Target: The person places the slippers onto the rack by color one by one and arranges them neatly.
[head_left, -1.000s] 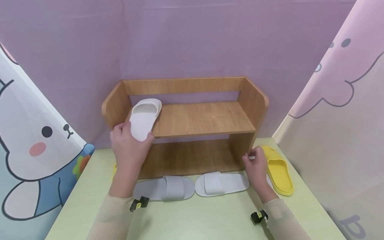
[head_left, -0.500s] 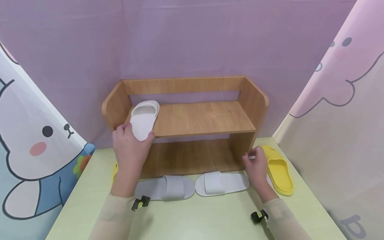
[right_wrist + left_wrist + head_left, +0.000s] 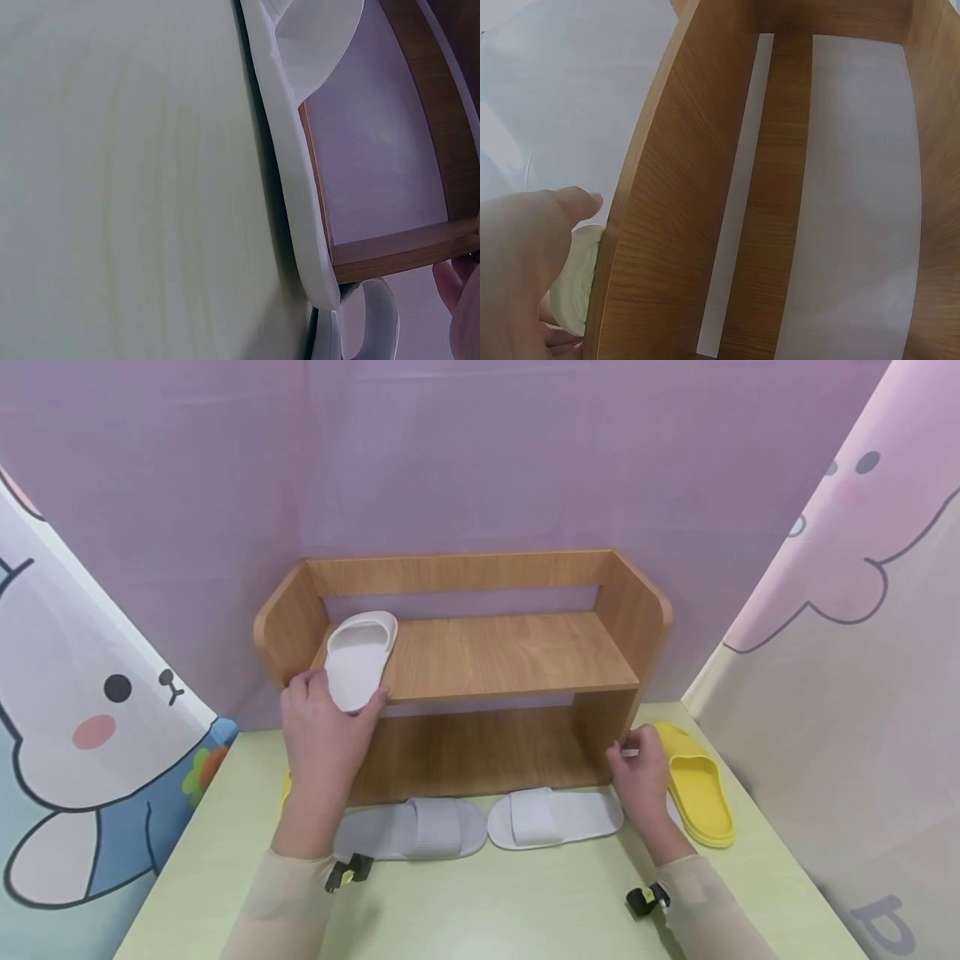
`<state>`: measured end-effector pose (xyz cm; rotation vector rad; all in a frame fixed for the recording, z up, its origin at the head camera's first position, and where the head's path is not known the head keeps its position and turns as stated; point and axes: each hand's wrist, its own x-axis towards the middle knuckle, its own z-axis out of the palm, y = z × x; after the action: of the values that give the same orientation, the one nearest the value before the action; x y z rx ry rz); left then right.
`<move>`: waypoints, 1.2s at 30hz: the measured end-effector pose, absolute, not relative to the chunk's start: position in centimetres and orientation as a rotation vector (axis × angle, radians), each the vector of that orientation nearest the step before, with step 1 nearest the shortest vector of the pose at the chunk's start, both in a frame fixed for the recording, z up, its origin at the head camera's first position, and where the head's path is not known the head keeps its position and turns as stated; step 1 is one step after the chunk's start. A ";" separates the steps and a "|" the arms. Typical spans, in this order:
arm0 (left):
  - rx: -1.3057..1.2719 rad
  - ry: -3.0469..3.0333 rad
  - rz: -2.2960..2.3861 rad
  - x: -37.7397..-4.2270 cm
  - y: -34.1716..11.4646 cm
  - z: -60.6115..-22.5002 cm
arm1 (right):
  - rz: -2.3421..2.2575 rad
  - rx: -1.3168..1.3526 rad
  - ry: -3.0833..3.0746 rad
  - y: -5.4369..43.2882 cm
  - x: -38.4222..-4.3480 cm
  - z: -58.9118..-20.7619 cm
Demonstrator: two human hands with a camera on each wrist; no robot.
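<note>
In the head view my left hand (image 3: 326, 727) holds a white slipper (image 3: 356, 672) by its heel end. The slipper lies at the left end of the upper board of a wooden shoe rack (image 3: 510, 656), toe toward the back. In the left wrist view, the slipper's pale heel (image 3: 577, 281) sits between thumb and fingers, against the board's front edge. My right hand (image 3: 643, 777) pinches the front edge of the rack's right side panel, low down. Its fingertips (image 3: 448, 281) show at that panel in the right wrist view.
A grey slipper (image 3: 375, 835) and a white strap slipper (image 3: 585, 817) lie before the rack. A yellow slipper (image 3: 701, 797) lies at right; beside it another pale slipper (image 3: 382, 319) is mostly hidden. Something yellow (image 3: 286, 789) shows behind my left wrist.
The white slipper has shifted slightly left and settled a little lower on the upper board, my left hand staying on it. My right hand has kept its place.
</note>
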<state>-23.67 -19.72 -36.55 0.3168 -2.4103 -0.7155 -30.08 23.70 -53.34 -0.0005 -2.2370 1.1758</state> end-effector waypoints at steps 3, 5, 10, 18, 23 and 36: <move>0.284 -2.370 -0.733 -23.5 -19.8 -36.6 | 1.183 -0.002 -2.236 23.7 -30.1 -53.3; 0.263 -2.342 -0.740 -23.3 -19.9 -36.6 | 1.188 -0.007 -2.239 23.7 -30.1 -53.3; 0.224 -2.299 -0.740 -22.9 -20.2 -36.7 | 1.195 -0.012 -2.237 23.7 -30.2 -53.4; 0.137 -2.153 -0.760 -22.4 -20.8 -37.4 | 1.194 -0.011 -2.228 23.7 -30.3 -53.6; 0.080 -2.050 -0.844 -22.0 -21.4 -38.1 | 1.193 -0.017 -2.229 23.7 -30.3 -53.5; -0.001 -1.939 -0.825 -20.9 -24.0 -40.9 | 1.208 0.013 -2.207 23.7 -30.2 -53.3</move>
<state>-20.90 -24.04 -40.90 -0.0013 -1.9392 -0.8247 -30.18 23.68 -53.30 0.0126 -2.2068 1.2082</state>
